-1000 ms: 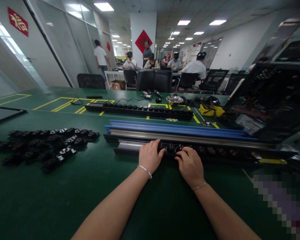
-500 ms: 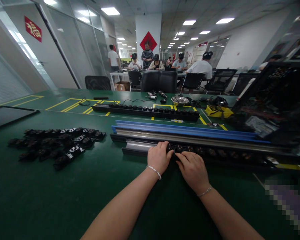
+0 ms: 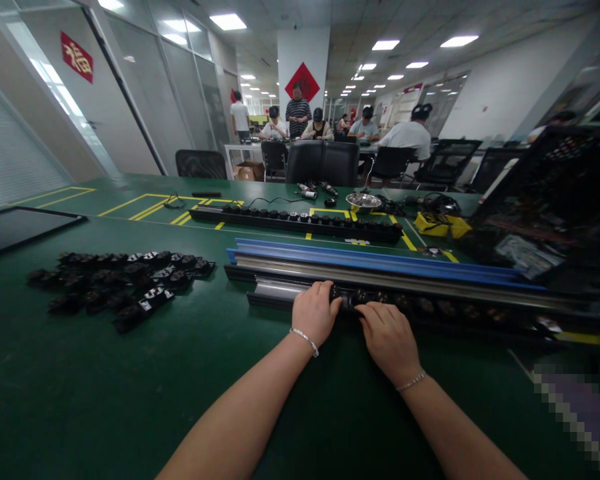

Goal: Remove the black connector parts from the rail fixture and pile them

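A long black channel rail [image 3: 273, 295] with a shiny metal inside lies across the table before me. Small black modules [image 3: 363, 297] sit in a row along its right part. My left hand [image 3: 314, 312] is closed over the rail, its fingers and thumb on a black module at the left end of that row. Just to the right, my right hand [image 3: 391, 339] grips the rail's near edge beside the same module, fingers bent and together. Both hands partly hide what they hold, so the module's shape is unclear.
Behind lie another black rail [image 3: 245, 273], a blue rail [image 3: 380, 261] and a black strip of modules [image 3: 300, 223]. Loose black modules [image 3: 125, 280] are heaped at left. A metal bowl [image 3: 363, 202] and yellow box [image 3: 443, 225] stand farther back. People sit beyond.
My view has swung left, so the scene slides right. My hands stay on the rail; the right one has drawn in close to the left, then slightly apart again.
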Motion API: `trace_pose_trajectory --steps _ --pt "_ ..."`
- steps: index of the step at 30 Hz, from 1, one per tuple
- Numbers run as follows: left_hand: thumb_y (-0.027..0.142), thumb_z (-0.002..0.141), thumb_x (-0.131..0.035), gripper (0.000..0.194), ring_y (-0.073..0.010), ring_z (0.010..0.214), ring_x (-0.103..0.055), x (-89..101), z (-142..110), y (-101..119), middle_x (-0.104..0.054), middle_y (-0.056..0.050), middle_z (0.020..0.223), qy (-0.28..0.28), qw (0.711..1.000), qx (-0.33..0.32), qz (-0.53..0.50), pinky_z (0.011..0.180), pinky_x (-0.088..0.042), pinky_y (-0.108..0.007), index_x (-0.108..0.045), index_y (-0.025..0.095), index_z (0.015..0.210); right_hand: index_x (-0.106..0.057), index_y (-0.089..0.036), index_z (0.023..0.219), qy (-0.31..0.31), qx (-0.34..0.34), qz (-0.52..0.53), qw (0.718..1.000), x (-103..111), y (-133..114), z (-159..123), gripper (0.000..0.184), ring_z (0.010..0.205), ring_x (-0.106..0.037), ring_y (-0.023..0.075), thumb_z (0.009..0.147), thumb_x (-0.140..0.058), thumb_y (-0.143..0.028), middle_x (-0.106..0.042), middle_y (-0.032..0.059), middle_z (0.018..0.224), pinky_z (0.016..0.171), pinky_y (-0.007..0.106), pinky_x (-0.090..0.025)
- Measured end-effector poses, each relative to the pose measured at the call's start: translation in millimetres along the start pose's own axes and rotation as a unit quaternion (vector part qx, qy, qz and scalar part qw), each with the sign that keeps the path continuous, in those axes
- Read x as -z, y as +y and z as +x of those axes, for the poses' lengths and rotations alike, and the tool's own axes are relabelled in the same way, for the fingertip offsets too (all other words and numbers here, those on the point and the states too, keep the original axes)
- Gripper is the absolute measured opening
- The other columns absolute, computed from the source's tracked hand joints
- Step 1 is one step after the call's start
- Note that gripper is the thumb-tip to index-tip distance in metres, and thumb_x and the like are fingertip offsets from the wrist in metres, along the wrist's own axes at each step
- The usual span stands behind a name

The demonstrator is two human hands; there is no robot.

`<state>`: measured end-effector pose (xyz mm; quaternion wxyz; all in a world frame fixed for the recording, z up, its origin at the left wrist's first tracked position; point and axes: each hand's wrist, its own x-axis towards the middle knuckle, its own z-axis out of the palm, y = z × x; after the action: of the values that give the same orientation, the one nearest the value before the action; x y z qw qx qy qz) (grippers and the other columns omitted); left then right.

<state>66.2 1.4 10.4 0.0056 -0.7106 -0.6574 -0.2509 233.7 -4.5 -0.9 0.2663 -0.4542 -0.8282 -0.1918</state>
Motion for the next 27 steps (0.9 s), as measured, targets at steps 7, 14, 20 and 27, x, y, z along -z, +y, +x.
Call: trace_pose_trajectory --steps 7,14,20,27 --pt "0.039 0.089 -0.045 0.037 -0.0177 0.099 -0.059 1.3 -2.1 -5.5 -0.060 -0.006 0.113 0.017 1.000 0.010 0.011 0.080 -0.044 -0.030 -0.048 0.021 0.121 -0.066 -0.018 0.098 0.005 0.001 -0.004 1.000 -1.2 1.5 -1.4 0.020 0.088 -0.052 0.0184 0.085 -0.052 -0.016 -0.066 0.0059 0.095 0.078 0.031 -0.037" --pt "0.038 0.090 -0.043 0.038 -0.0184 0.100 -0.058 3.9 -3.5 -13.4 -0.059 -0.006 0.115 0.024 0.999 0.013 0.022 0.082 -0.043 -0.032 -0.048 0.020 0.123 -0.066 -0.019 0.102 -0.013 -0.004 0.003 1.000 -1.3 2.3 -2.5 0.023 0.090 -0.052 0.0184 0.086 -0.048 -0.016 -0.065 0.0067 0.098 0.078 0.031 -0.038" --pt "0.038 0.090 -0.042 0.037 -0.0186 0.102 -0.057 7.5 -4.8 -18.7 -0.060 -0.007 0.115 0.026 0.999 0.032 0.024 0.084 -0.042 -0.032 -0.048 0.020 0.123 -0.065 -0.019 0.102 -0.027 -0.005 0.001 1.000 -0.2 2.7 -1.7 0.024 0.091 -0.051 0.0191 0.086 -0.047 -0.016 -0.065 0.0072 0.099 0.078 0.032 -0.038" --pt "0.036 0.090 -0.043 0.035 -0.0187 0.103 -0.057 8.0 -5.5 -20.8 -0.062 -0.005 0.114 0.049 0.998 0.028 0.028 0.088 -0.039 -0.034 -0.050 0.020 0.121 -0.064 -0.018 0.102 -0.026 0.001 0.000 1.000 -0.8 3.4 -1.6 0.025 0.091 -0.050 0.0190 0.084 -0.048 -0.013 -0.064 0.0067 0.099 0.078 0.031 -0.035"
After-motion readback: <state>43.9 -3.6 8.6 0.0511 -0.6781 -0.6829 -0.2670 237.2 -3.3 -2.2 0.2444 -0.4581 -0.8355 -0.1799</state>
